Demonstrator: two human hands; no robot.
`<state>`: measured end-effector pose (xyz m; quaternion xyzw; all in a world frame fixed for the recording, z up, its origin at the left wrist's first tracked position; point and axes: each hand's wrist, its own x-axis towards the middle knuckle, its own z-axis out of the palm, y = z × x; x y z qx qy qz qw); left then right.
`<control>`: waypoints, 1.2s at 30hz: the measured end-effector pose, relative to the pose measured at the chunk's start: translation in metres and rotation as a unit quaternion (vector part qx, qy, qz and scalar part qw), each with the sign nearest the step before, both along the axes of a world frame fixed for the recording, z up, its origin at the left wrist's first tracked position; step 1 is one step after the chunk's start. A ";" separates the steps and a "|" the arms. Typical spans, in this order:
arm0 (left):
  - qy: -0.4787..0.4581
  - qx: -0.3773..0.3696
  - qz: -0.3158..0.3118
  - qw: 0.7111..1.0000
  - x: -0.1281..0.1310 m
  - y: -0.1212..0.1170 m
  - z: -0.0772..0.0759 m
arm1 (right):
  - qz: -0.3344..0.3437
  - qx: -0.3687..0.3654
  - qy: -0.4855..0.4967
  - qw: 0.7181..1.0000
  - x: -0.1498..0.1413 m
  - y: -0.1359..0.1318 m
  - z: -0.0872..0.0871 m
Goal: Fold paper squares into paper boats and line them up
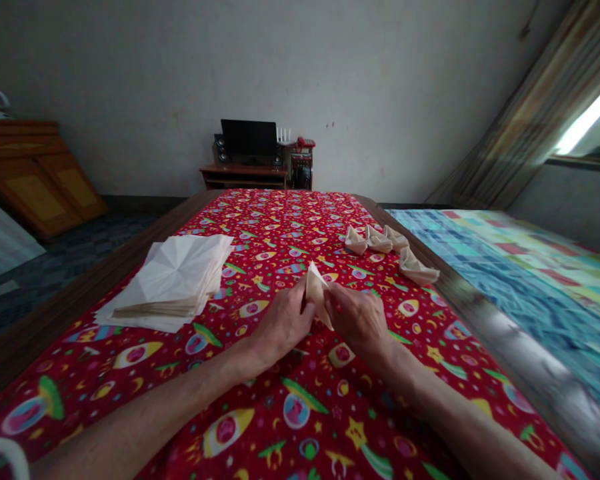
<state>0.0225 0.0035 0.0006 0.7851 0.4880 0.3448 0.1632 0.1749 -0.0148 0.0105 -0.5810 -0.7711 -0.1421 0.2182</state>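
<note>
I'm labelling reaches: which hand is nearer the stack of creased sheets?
Left. The left hand is to the right of the stack of creased sheets, apart from it; the right hand is farther right.

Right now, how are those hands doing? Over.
Left hand, right hand: both on folded paper, pointed at top. Paper stack lies apart, leftward. Nothing visibly blocking.

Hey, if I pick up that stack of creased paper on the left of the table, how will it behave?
The stack of creased paper should be light, since the sheets look thin. It may slide apart if lifted by one edge, as the edges are uneven. The top sheet will probably bend easily along its radiating creases.
</note>
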 end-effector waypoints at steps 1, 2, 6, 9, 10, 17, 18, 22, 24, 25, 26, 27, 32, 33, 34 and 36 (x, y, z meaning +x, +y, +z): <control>-0.001 0.000 -0.004 1.000 -0.001 0.001 0.000 | -0.006 -0.009 0.009 1.000 0.001 0.000 0.001; -0.003 -0.002 -0.009 1.000 -0.002 0.002 0.000 | -0.005 -0.014 0.023 1.000 0.002 0.001 0.001; -0.016 -0.014 -0.015 1.000 -0.006 0.008 0.000 | 0.048 -0.029 0.097 0.994 0.003 -0.001 -0.002; -0.032 -0.033 -0.024 0.999 -0.007 0.011 0.001 | 0.076 -0.052 0.128 0.987 0.001 -0.004 -0.002; -0.040 -0.043 -0.030 0.998 -0.007 0.011 0.001 | 0.074 -0.056 0.129 0.987 0.000 -0.004 -0.002; -0.060 -0.048 -0.075 0.994 -0.001 -0.001 0.011 | -0.022 -0.091 0.033 0.995 -0.004 -0.001 0.007; -0.060 -0.044 -0.082 0.994 -0.001 -0.001 0.012 | -0.032 -0.100 0.026 0.994 -0.003 0.000 0.008; -0.051 -0.032 -0.099 0.993 -0.007 0.004 0.005 | -0.052 -0.124 0.023 0.991 0.001 0.004 0.006; -0.026 -0.013 -0.098 0.995 -0.011 0.009 -0.002 | -0.039 -0.137 0.020 0.990 0.003 0.005 0.002; -0.010 0.001 -0.094 0.996 -0.014 0.011 -0.005 | -0.027 -0.138 0.014 0.990 0.004 0.005 0.000; 0.005 0.015 -0.088 0.996 -0.016 0.013 -0.008 | -0.012 -0.133 0.006 0.991 0.005 0.005 -0.002; 0.017 0.028 -0.083 0.996 -0.018 0.014 -0.010 | 0.005 -0.127 -0.004 0.992 0.005 0.005 -0.004; 0.078 0.053 -0.102 0.990 -0.025 0.012 -0.014 | 0.053 -0.114 -0.049 0.991 0.009 0.003 -0.009; 0.096 0.056 -0.108 0.988 -0.026 0.011 -0.014 | 0.056 -0.119 -0.060 0.989 0.011 0.002 -0.008; 0.117 0.062 -0.115 0.985 -0.027 0.010 -0.013 | 0.060 -0.124 -0.071 0.988 0.012 0.002 -0.007; 0.162 0.082 -0.132 0.974 -0.030 0.009 -0.013 | 0.073 -0.132 -0.093 0.984 0.016 0.001 -0.006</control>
